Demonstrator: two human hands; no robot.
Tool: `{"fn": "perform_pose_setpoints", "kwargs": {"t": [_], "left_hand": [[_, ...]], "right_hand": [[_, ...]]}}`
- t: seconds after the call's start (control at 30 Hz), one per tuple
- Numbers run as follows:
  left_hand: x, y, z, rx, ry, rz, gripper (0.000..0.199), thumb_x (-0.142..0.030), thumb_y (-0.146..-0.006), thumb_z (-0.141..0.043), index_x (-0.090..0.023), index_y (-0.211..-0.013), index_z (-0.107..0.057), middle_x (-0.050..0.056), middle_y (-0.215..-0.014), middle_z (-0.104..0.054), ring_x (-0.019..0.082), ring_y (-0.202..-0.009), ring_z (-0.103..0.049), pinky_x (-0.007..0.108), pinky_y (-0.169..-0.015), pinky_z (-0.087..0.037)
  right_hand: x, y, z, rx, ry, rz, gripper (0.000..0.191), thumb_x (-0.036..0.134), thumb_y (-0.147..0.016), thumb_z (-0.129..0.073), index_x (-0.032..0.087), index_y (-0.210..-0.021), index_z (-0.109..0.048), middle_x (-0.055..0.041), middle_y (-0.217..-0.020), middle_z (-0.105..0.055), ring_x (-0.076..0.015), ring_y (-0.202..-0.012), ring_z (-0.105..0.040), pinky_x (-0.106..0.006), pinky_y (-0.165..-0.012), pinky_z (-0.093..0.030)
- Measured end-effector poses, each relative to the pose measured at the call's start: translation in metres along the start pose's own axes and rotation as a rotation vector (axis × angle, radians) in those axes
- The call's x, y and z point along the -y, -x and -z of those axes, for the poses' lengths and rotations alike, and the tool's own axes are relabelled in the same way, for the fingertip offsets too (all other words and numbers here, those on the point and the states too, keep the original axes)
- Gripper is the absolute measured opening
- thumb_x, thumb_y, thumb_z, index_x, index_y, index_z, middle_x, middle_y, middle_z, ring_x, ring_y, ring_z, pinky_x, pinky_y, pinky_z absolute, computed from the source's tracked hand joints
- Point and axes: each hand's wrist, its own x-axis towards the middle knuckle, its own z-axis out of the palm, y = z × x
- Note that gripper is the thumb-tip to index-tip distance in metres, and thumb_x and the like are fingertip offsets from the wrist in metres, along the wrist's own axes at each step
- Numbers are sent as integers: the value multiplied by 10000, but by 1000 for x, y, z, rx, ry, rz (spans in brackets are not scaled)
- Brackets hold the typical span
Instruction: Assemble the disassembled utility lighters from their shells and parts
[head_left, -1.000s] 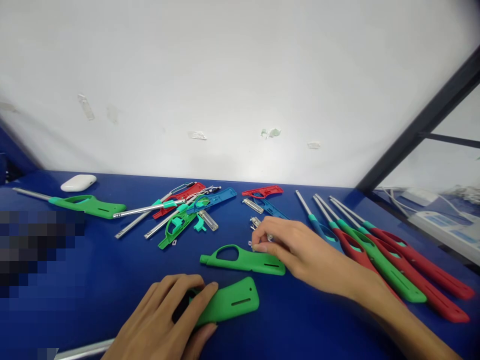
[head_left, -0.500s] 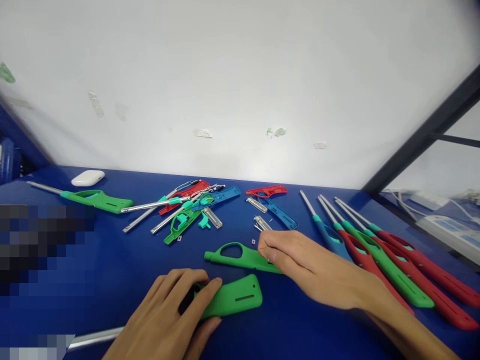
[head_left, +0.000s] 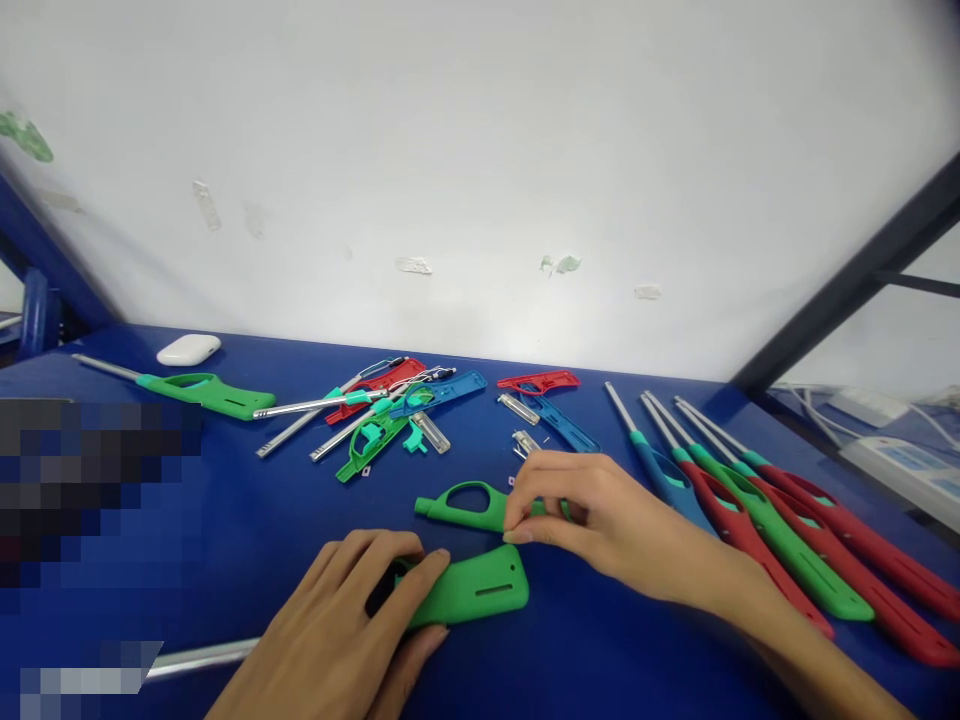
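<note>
My left hand (head_left: 337,620) is wrapped around a green lighter (head_left: 484,588) lying flat on the blue table. Its wide handle end sticks out to the right of my fingers, and a metal tube (head_left: 206,657) reaches out to the left of my hand. Just beyond it lies a green handle half (head_left: 454,507) with an oval trigger opening. My right hand (head_left: 592,520) pinches this half around its middle, thumb at the near edge and index finger over the top. The hand covers most of its right end.
Several finished-looking lighters (head_left: 780,530) lie fanned out at the right. Lighter tubes, coloured shells and a clear fuel tank (head_left: 431,433) make a pile at centre back. Beside it are a red shell (head_left: 540,381) and a blue shell (head_left: 566,425). A white case (head_left: 189,349) sits back left.
My right hand has opened from a tighter curl and moved slightly left along the green handle half, its fingers now pinching it. My left hand keeps its hold. The view has shifted slightly.
</note>
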Motion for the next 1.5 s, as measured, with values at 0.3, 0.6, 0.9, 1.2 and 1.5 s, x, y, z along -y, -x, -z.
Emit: {"fn": "perform_pose_setpoints", "kwargs": {"t": [0.3, 0.6, 0.9, 1.2, 1.5], "left_hand": [[-8, -7, 10, 43, -30, 31, 271, -261, -1001, -546, -286, -1257, -631, 15, -1077, -718, 220, -901, -705, 358, -769, -626], [-8, -9, 11, 63, -22, 20, 290, -238, -995, -552, -276, -1275, -615, 24, -1081, -717, 232, -902, -706, 384, -766, -640], [-5, -3, 8, 114, -36, 56, 340, -305, -995, -601, -318, -1334, -590, 13, -1142, -704, 228, -963, -691, 357, -818, -631], [-4, -3, 7, 121, -30, 56, 331, -299, -994, -604, -316, -1324, -595, 8, -1139, -699, 225, -967, -688, 351, -818, -625], [-6, -6, 8, 64, -29, 15, 312, -282, -998, -585, -297, -1309, -594, 10, -1101, -714, 235, -913, -709, 385, -777, -637]], "right_hand": [[-1, 2, -5, -65, -6, 20, 160, 283, -1033, -630, 255, -964, -772, 7, -953, -734, -130, -809, -650, -250, -733, -487], [4, 0, -15, -105, -156, -59, 203, 389, -877, -821, 229, -797, -726, 45, -769, -643, -88, -595, -507, -217, -544, -405], [-5, -1, -16, -171, 33, 121, 181, 323, -1034, -628, 262, -985, -791, 13, -941, -807, -159, -811, -721, -257, -765, -521], [-3, 1, -14, -153, -18, 135, 222, 316, -1057, -588, 251, -1043, -800, -8, -974, -781, -148, -847, -707, -243, -793, -524], [0, -1, -13, -86, -403, -181, 74, 233, -893, -786, 278, -917, -840, 15, -804, -748, -92, -569, -580, -209, -510, -427]]}}
